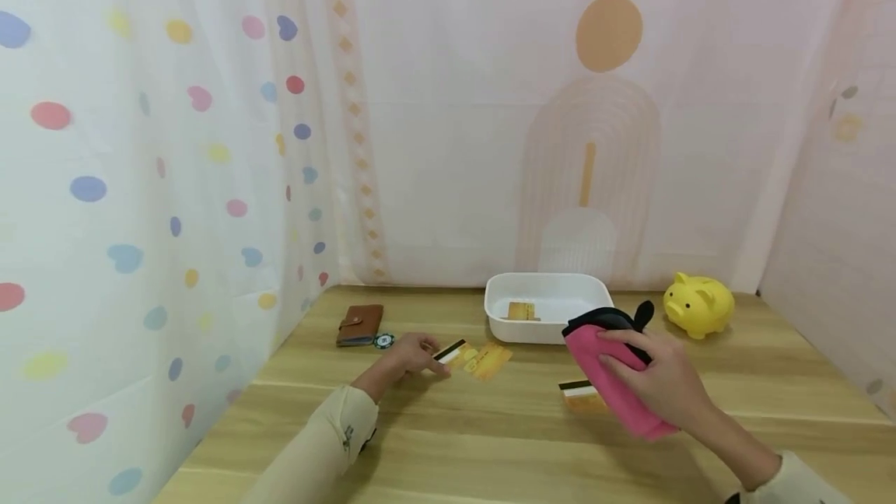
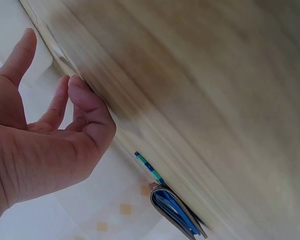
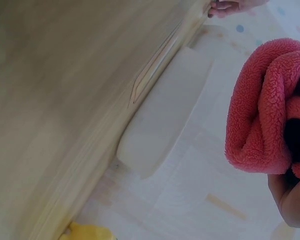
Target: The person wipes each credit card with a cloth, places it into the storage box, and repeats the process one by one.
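Observation:
On the left of the table, my left hand (image 1: pixel 413 354) has its thumb and a finger at the left end of a yellow bank card (image 1: pixel 456 350) with a black stripe, seemingly pinching it. A second yellow card (image 1: pixel 490 362) lies against it on the right. In the left wrist view the fingertips of the left hand (image 2: pixel 65 120) meet low over the wood. My right hand (image 1: pixel 665 379) grips a folded pink fuzzy cloth (image 1: pixel 609 379) with black parts, raised above the table. Partly behind that cloth, another striped card (image 1: pixel 579 395) lies on the wood. The cloth (image 3: pixel 265 110) shows thick folds in the right wrist view.
A white tray (image 1: pixel 549 333) stands at the back with a yellow card (image 1: pixel 521 311) inside. Left of it lie a brown wallet (image 1: pixel 360 325) and a poker chip (image 1: pixel 384 341). A yellow piggy bank (image 1: pixel 700 306) stands at the back right. Patterned curtains (image 1: pixel 448 138) surround the table.

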